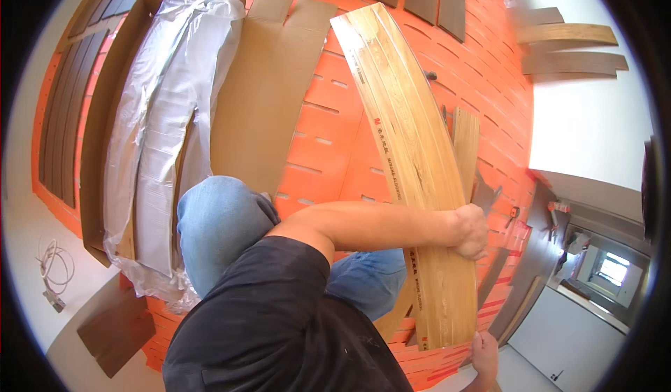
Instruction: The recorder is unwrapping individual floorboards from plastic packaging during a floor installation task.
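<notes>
A stack of long light-wood floorboards (pixel 426 161) slants from upper middle to lower right, with lengthwise lines and dark print along its left side. Reaching across it, my left hand (pixel 472 231) is closed over its right edge, fingertips mostly hidden. At the near right corner, my right hand (pixel 484 353) has curled fingers against the boards' end; its grip is partly hidden. My knee (pixel 224 234) in blue jeans is bent to the left of the boards.
Orange underlay (pixel 328 123) covers the floor. On the left lies an open cardboard box (pixel 262 105) with a plastic-wrapped bundle (pixel 164 133). Dark planks (pixel 437 4) lie at the far side, more planks (pixel 573 49) at the far right. A loose cable (pixel 56 262) is at the left.
</notes>
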Demonstrator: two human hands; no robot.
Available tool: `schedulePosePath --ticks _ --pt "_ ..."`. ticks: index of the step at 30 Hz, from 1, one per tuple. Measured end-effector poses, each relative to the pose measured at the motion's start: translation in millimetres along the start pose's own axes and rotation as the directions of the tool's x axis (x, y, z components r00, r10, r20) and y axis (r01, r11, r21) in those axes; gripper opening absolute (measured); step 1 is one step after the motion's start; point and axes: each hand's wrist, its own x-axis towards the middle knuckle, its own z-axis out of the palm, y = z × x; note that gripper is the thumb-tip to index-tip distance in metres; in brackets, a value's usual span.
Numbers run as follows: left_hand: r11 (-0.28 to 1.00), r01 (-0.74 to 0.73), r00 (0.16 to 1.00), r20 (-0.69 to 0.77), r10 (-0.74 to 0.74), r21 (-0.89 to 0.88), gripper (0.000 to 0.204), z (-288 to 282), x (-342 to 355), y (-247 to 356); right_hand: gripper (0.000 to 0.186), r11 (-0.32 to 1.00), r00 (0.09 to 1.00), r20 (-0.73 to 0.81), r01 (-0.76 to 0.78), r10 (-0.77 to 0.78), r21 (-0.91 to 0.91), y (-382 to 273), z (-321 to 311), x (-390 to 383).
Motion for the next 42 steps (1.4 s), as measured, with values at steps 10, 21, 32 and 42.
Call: schedulePosePath --ticks 10,21,32,42 --pt "0.937 0.344 0.930 0.114 -0.348 0.055 0.060 47.9 -50.3 -135.5 0.039 0.937 0.943 0.038 0.334 -0.332 -0.098 -41.2 79.2 197.3" --pt "0.774 0.631 0.771 0.074 -0.633 0.049 0.048 96.7 -50.4 -245.6 0.042 0.790 0.809 0.008 0.575 -0.587 -0.213 -106.7 125.8 353.1" --pt "0.870 0.479 0.796 -0.360 -0.487 -0.118 0.015 254.6 -63.0 -204.4 0.028 0.851 0.911 0.141 0.412 -0.387 -0.327 -125.9 195.7 424.7" --pt "0.810 0.585 0.716 -0.450 -0.534 -0.029 0.009 279.5 -62.6 -204.1 0.023 0.787 0.803 0.148 0.595 -0.577 -0.162 -118.5 227.9 404.8"
